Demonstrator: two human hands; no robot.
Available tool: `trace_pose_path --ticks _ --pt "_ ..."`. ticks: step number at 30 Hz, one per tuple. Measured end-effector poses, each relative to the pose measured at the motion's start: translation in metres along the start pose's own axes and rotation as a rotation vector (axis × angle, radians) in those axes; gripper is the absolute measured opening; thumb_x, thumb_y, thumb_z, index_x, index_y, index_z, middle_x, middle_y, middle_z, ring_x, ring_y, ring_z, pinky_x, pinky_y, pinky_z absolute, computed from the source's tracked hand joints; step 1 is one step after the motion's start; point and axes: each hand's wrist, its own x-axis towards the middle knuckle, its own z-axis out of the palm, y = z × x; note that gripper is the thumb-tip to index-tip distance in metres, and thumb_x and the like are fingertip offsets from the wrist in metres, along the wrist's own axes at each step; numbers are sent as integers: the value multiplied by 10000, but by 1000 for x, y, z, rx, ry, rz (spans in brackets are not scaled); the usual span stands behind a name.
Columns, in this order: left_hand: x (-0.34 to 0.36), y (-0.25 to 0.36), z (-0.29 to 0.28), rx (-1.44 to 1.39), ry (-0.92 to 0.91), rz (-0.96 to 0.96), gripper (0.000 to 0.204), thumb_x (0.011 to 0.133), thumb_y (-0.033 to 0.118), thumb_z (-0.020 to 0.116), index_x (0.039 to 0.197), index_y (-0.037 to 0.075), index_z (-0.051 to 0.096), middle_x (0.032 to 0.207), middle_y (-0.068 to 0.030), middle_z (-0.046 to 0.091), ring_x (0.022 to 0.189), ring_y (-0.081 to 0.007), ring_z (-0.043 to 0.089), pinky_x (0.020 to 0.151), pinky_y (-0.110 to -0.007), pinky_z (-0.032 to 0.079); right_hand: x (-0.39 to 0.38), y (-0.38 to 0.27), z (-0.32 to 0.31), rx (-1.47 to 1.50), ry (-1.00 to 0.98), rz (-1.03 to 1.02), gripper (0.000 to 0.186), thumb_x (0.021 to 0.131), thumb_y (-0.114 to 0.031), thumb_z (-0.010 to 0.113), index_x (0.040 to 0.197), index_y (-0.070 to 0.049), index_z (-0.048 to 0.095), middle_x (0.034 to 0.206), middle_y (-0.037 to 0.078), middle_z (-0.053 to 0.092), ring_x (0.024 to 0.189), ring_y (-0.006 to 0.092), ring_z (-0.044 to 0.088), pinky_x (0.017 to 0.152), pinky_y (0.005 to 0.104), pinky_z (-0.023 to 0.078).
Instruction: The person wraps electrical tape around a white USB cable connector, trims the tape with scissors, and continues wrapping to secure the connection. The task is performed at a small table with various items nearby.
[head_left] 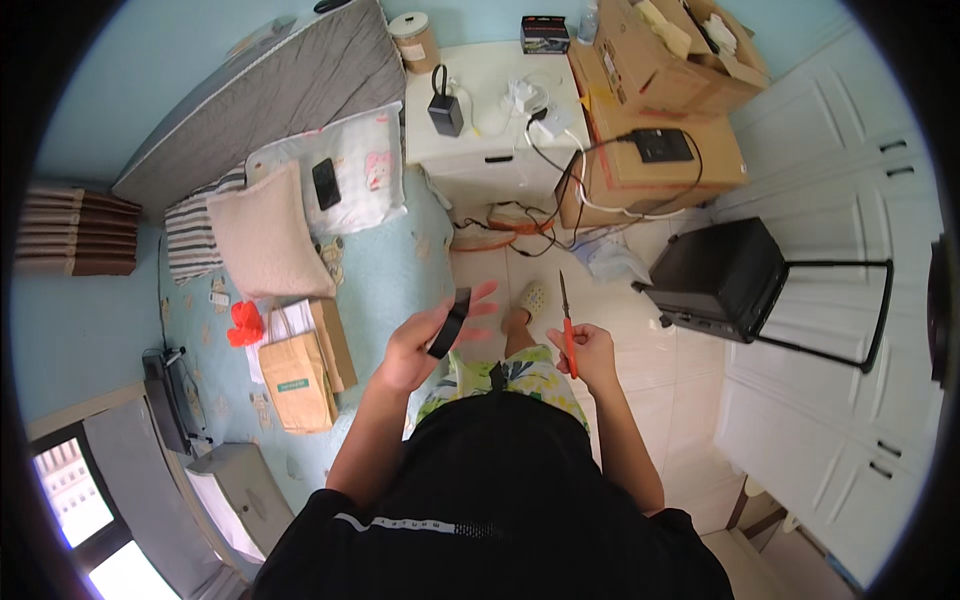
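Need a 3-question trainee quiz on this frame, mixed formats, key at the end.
1. Fill in: the scissors are held in the person's ___ hand.
2. True or false: the dark phone lies on the floor.
3. Multiple choice: what colour is the band-like item at the left hand?
A. Red
B. Black
C. White

Key:
1. Right; the right hand holds them, blades pointing away from the body.
2. False; it lies on the pillow on the bed.
3. B.
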Motion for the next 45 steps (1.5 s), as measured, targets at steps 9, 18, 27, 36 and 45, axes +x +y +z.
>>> trace_pose_path --ticks 9,18,27,36,45 --pt "103 56 -74 21 78 -67 683 964 412 366 1418 -95 315 1520 -174 297 1353 -306 355 1047 -413 350 259 -166 43 -329 -19 -403 313 761 -147 709 1027 13 666 779 128 692 694 195 665 657 311 513" --pt "182 62 -194 -55 90 -239 645 970 386 373 1414 -81 338 1515 -163 312 1332 -277 387 1046 -374 339 501 -312 167 -827 174 -471 305 723 -119 723 983 22 651 928 194 675 885 337 664 771 394 532" --pt "213 76 -265 -295 174 -409 664 946 343 400 1373 -160 326 1470 -267 326 1332 -344 381 1063 -418 328 618 -287 219 -1023 329 -669 324 741 -82 703 1057 -49 635 1050 151 622 968 342 623 819 398 525" --pt "246 89 -285 -225 91 -408 680 949 376 408 1375 -150 338 1455 -251 365 1310 -325 408 1040 -395 346 546 -241 237 -932 304 -318 235 800 -269 658 881 -48 647 845 135 659 823 318 645 714 433 510" --pt "241 76 -243 -127 -146 -447 550 969 305 375 1283 -137 470 1504 -240 293 1370 -316 331 1093 -396 266 419 -232 175 98 432 -361 131 869 -90 668 855 20 598 709 56 643 633 97 612 583 224 488"
